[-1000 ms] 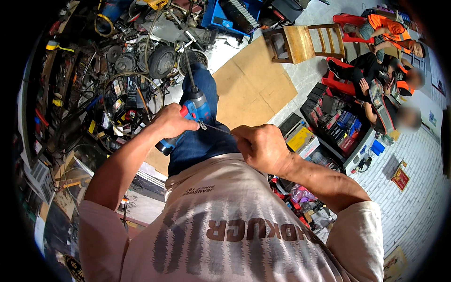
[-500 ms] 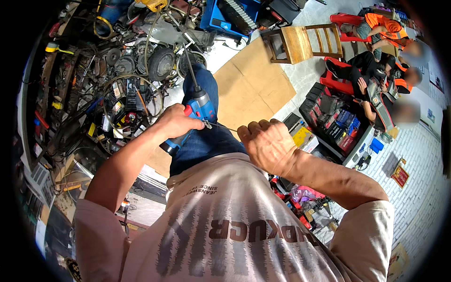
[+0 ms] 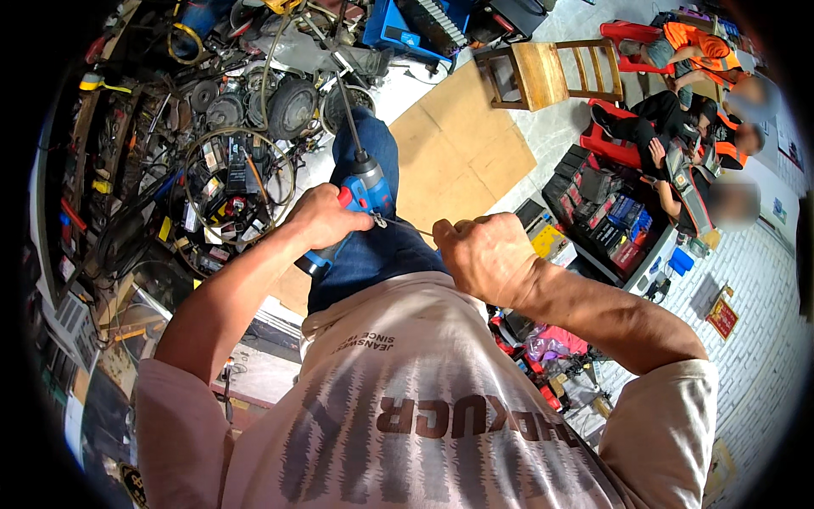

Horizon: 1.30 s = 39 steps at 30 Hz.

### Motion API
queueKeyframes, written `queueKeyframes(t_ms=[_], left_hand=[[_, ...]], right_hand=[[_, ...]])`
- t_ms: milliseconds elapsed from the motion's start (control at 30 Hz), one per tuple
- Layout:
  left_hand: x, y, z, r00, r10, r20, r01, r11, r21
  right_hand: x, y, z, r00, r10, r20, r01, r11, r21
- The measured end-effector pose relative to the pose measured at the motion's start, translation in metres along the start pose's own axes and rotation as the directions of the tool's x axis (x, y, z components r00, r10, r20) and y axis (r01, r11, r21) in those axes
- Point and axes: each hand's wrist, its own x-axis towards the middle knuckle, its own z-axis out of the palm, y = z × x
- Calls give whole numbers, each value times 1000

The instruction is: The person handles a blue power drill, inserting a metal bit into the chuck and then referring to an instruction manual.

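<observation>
My left hand [image 3: 326,217] is wrapped round a blue and black cordless drill [image 3: 370,188] resting over my thigh. A long thin bit [image 3: 348,119] sticks out of its chuck, pointing away from me. On the drill's right side, beside my left thumb, is a small metal clip [image 3: 379,221]. My right hand [image 3: 490,260] is closed in a fist on a tool with a thin metal shaft [image 3: 411,226], likely a screwdriver. Its shaft runs left to the clip, and the handle is hidden inside my fingers.
At the left lies a heap of tools, cables and wheels [image 3: 293,109]. A blue toolbox [image 3: 395,38] stands at the far side. Flattened cardboard [image 3: 462,144] covers the floor by a wooden chair [image 3: 540,76]. People sit on red chairs [image 3: 612,146] at the right, near a crate of batteries [image 3: 585,199].
My right hand has shifted slightly right and its fist has turned a little. My left hand and the drill have barely moved, a touch to the right.
</observation>
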Motion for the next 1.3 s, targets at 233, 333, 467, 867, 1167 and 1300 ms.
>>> queueKeyframes(t_ms=[233, 333, 467, 867, 1167, 1300], left_hand=[[4, -9, 5, 999, 14, -35, -14, 1000, -24], [5, -11, 7, 997, 6, -80, -7, 1000, -12], [4, -9, 7, 998, 4, -67, -5, 1000, -13], [3, -15, 11, 992, 37, -117, -38, 999, -6], [-6, -18, 20, 990, 94, -104, -100, 994, -54], [-8, -10, 20, 977, 173, -123, -194, 962, -190]], right_hand=[[6, 1, -2, 998, 38, 58, -41, 998, 56], [7, 1, -2, 993, 88, 73, -95, 989, 110], [8, 1, 1, 986, 164, 32, -166, 951, 260], [5, 5, 12, 972, 234, 35, -214, 807, 550], [9, 18, -4, 971, 221, 87, -237, 899, 369], [-20, 20, -8, 973, 228, -21, -218, 952, 216]])
